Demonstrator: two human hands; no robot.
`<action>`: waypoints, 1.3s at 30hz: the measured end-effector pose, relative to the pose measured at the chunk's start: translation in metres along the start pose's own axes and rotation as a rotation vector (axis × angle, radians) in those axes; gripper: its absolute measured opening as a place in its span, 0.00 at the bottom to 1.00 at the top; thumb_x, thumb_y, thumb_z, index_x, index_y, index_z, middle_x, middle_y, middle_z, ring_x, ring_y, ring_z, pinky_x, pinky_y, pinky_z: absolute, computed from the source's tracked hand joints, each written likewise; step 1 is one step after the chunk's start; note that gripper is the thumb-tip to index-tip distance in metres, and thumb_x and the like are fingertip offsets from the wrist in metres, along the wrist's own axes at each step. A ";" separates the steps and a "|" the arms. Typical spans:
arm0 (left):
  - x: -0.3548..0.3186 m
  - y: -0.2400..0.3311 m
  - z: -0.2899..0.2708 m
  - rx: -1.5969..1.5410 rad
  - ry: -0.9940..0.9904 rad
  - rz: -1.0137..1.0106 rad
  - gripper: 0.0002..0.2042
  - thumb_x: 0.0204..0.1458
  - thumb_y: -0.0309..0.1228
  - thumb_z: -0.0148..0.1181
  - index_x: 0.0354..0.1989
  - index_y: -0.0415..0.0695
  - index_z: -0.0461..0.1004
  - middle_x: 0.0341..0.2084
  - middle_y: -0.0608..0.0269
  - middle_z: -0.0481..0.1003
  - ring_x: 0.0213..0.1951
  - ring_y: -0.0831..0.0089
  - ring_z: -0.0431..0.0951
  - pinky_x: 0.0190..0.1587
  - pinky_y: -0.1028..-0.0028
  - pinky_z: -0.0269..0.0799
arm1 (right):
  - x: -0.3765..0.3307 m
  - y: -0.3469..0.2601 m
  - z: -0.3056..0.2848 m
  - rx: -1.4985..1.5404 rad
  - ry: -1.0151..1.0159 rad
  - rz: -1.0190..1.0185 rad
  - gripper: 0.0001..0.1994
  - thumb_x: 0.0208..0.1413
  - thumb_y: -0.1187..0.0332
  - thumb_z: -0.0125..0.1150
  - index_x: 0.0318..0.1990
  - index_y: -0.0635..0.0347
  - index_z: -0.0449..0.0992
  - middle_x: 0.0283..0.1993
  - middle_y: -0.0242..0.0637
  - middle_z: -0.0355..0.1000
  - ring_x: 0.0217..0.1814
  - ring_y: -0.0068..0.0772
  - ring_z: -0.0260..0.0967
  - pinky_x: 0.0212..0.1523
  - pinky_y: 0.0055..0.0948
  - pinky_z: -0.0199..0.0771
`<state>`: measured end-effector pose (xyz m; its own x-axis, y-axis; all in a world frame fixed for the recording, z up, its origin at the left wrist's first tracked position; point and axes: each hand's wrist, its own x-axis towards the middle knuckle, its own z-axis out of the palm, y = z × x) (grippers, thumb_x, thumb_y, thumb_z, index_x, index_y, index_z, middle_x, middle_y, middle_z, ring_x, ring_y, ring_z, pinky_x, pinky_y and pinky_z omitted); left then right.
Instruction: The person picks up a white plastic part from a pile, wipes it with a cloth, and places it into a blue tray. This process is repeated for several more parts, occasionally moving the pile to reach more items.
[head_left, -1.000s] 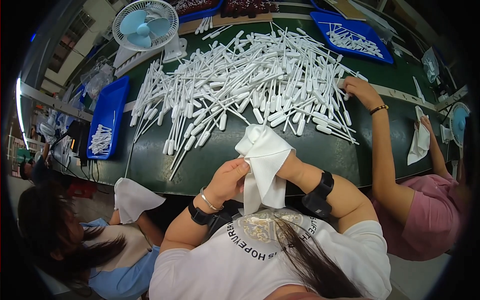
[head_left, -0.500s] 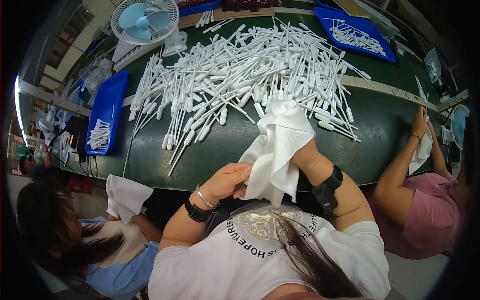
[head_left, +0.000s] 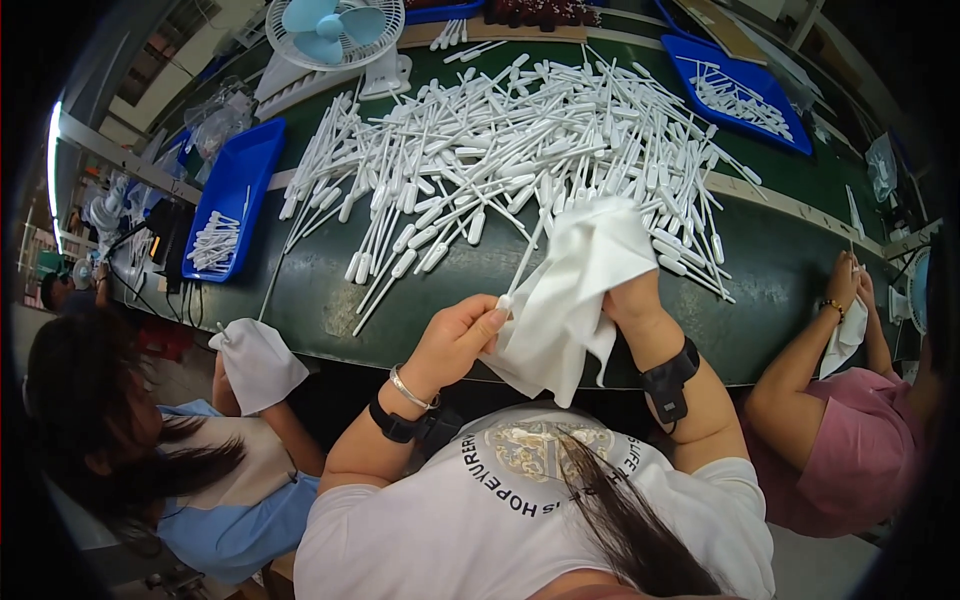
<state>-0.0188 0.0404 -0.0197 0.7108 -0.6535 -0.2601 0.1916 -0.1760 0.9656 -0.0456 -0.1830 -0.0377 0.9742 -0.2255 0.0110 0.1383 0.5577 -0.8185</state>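
Pinched between the thumb and fingers of my left hand (head_left: 458,340) is the bulb end of a white stick with an oval bulb (head_left: 526,258), its thin shaft slanting up and away. My right hand (head_left: 632,300) is closed in a draped white cloth (head_left: 572,300) just to the right of that stick; the folds cover most of its fingers. Ahead of both hands lies a large heap of similar white sticks (head_left: 500,150), pointing every way on the dark green table (head_left: 420,320).
A blue tray (head_left: 262,160) with some sticks stands at the left, another blue tray (head_left: 690,55) at the far right. A fan (head_left: 330,30) stands at the back left. Co-workers sit on both sides, each with a white cloth (head_left: 262,365) in hand.
The stick in my left hand now shows clear of the cloth, which hid it before. The cloth and my right hand have shifted slightly right. The whole view has also shifted a little.
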 end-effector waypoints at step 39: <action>0.023 0.029 0.010 0.114 -0.012 0.605 0.09 0.54 0.31 0.43 0.32 0.37 0.67 0.22 0.66 0.66 0.22 0.82 0.63 0.25 0.82 0.60 | -0.017 0.012 0.022 -0.403 -0.449 0.200 0.16 0.47 0.70 0.54 0.45 0.63 0.66 0.40 0.34 0.66 0.41 0.24 0.62 0.40 0.23 0.64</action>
<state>-0.0038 0.0130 0.0021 0.6634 -0.6699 0.3334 -0.3175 0.1514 0.9361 -0.0563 -0.1548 -0.0346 0.9663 0.2573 0.0037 -0.0470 0.1904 -0.9806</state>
